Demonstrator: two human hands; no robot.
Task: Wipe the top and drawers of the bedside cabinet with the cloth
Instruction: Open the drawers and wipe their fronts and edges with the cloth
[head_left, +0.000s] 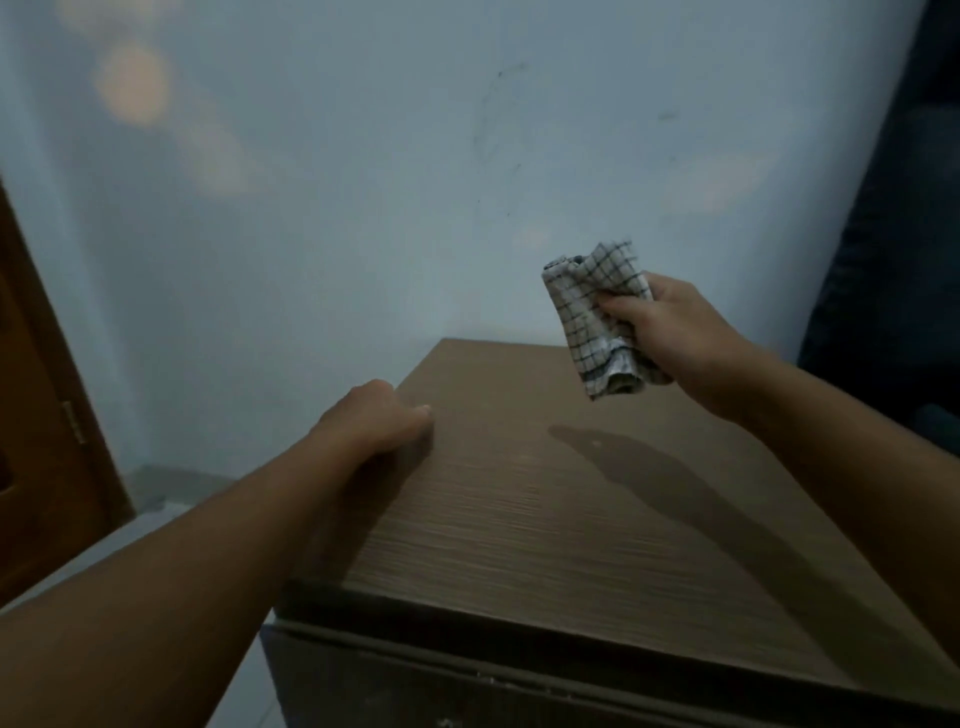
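Closest, left hand (382, 421) grips the bedside cabinet (571, 519) at its left edge; right hand (670, 327) clutches the checked cloth (597, 317). It hangs clear above the top.

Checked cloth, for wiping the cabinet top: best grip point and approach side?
Grip the cloth round its bunched middle, coming from the right side, as the right hand does now. It is folded into a long wad hanging tilted above the cabinet top; a mid-length grip leaves the lower folded end free as the likely wiping face.

Left hand (374, 421) fingers hidden over cabinet (519, 519) edge; drawers (363, 686) cut off.
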